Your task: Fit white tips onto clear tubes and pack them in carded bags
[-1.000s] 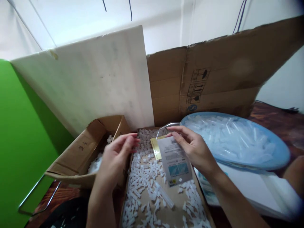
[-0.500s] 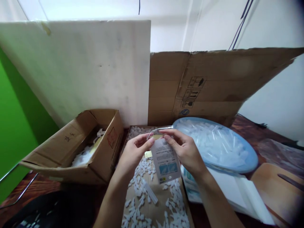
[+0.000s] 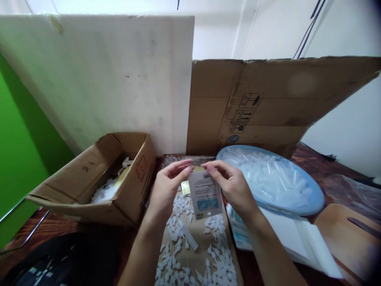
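Between both hands hangs a flat printed packet, with lines of text, two blue pictures and a small hole near its lower edge. My left hand pinches its upper left corner with thumb and fingers. At the upper right corner, my right hand has a similar pinch. Below lies a cardboard surface strewn with small white plastic pieces. On it rests a translucent tube. A small yellow label shows just left of the packet.
An open cardboard box with white pieces stands at left. To the right, a blue basin holds many translucent tubes, beside white packs and a wooden stool seat. Cardboard and a white board stand behind.
The packet's lower end has risen slightly. The clear plastic strip that stuck up above its top edge no longer shows, and both hands keep their hold. The view has shifted a little.
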Available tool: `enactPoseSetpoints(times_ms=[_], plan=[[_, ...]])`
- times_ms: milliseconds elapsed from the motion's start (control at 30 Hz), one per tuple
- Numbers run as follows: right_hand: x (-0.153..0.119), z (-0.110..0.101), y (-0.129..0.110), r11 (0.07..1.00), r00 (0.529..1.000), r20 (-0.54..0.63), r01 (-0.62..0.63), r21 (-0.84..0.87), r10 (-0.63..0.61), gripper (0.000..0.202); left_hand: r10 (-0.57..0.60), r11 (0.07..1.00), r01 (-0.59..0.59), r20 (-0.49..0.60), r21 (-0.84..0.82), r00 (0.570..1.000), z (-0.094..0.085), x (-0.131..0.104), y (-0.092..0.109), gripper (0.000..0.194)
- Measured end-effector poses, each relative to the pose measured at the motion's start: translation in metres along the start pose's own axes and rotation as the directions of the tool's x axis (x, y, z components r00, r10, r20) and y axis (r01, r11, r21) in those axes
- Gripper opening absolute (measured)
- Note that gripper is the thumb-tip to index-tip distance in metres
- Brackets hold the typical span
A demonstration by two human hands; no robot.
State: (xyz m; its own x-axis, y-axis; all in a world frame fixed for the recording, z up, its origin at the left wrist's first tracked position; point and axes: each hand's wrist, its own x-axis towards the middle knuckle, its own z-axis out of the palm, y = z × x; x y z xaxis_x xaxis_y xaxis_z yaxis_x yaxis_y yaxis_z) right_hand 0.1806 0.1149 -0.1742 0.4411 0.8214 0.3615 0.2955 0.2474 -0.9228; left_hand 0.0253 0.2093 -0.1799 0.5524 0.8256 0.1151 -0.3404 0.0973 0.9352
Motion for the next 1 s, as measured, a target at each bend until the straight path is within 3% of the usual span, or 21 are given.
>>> enactPoseSetpoints(times_ms=[300,433,533,733,833,1000], plan=[[0.001,0.004,0.001,0.999,0.998,-0.039,-0.04,0.03,0.041,0.026,0.057,0.998,-0.056,-0.089,0.017,0.994,0.003,0.003,-0.001,0.032],[0.0,0.002,0.002,0.997,0.99,-0.13,-0.05,0.052,0.057,0.03,0.031,0.99,-0.032,0.01,0.134,0.999,0.006,0.002,-0.003,0.042],[-0.001,0.0,0.002,0.995,0.984,-0.164,-0.06,0.082,0.073,0.035,0.015,0.978,-0.034,0.091,0.207,0.996,0.008,0.001,-0.006,0.034],[0.0,-0.001,-0.004,0.911,0.989,-0.062,-0.102,0.399,0.138,0.06,0.028,0.995,-0.036,0.088,0.093,0.996,0.012,0.0,-0.009,0.033],[0.001,0.0,-0.004,0.882,0.985,-0.018,-0.146,0.448,0.173,0.044,-0.024,1.0,0.024,0.13,0.005,0.991,0.014,-0.002,-0.009,0.034],[-0.001,0.002,0.0,0.902,0.987,0.111,-0.148,0.407,0.112,0.029,-0.12,0.979,0.165,0.314,-0.118,0.942,0.018,-0.007,-0.011,0.032]])
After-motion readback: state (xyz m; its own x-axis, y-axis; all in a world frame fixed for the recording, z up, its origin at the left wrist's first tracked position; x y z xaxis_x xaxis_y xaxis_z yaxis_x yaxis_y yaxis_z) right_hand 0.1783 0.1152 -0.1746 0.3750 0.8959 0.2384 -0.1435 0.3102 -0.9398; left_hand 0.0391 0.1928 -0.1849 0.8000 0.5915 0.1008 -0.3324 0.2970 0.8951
